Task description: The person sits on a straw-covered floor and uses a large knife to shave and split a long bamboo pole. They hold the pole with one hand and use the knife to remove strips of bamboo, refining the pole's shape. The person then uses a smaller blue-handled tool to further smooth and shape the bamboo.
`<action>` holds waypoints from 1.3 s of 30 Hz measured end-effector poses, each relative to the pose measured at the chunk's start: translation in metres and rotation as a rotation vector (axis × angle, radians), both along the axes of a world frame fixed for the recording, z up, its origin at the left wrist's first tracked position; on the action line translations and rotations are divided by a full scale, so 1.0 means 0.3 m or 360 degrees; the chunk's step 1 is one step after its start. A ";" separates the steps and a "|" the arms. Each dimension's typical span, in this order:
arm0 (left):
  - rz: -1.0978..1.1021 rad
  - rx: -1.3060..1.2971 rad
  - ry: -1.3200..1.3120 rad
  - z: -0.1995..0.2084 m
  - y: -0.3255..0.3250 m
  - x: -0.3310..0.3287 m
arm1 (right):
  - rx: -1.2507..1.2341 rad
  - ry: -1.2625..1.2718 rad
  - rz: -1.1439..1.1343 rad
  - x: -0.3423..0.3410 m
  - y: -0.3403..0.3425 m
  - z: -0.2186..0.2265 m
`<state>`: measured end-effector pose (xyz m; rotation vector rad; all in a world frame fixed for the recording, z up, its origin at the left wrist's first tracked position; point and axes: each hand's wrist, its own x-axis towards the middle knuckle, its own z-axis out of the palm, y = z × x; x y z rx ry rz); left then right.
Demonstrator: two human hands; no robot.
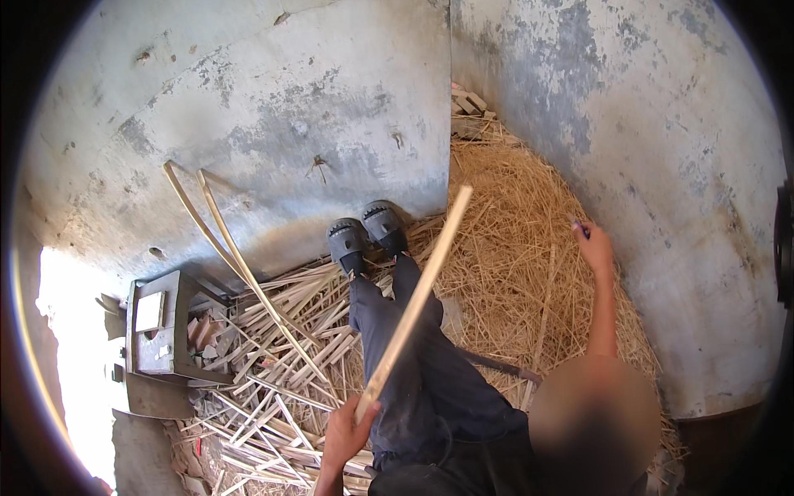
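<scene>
My left hand (346,431) is closed around the lower end of a long pale bamboo strip (418,302). The strip slants up and away over my trousered legs (389,347), its far end near my feet. Out to the right, my right hand (595,246) is raised over the straw by the wall. Its fingers are curled on a small dark object (586,232), too small to name. Below my right arm a blurred round patch (595,422) hides what lies there. A dark bar with a brownish end (500,364) lies on the straw beside my legs.
Many split strips (273,413) litter the floor to the left; two long ones (240,264) lean against the worn whitish wall (273,107). Straw shavings (504,240) cover the right. An open-sided wooden box (174,326) with rubble stands left. Dark slippers (364,231) are on my feet.
</scene>
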<state>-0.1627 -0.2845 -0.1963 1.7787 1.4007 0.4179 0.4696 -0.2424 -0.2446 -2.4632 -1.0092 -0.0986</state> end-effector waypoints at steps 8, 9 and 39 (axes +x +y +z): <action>0.0032 0.0101 -0.0487 0.038 0.127 0.205 | 0.0761 0.0399 0.0719 -0.644 -0.050 0.120; -0.0002 0.0120 -0.0504 0.058 0.136 0.232 | 0.0907 0.0369 0.0855 -0.730 -0.059 0.151; -0.0053 0.0359 -0.0501 0.275 0.082 0.391 | 0.0925 -0.0152 0.1501 -1.018 -0.118 0.328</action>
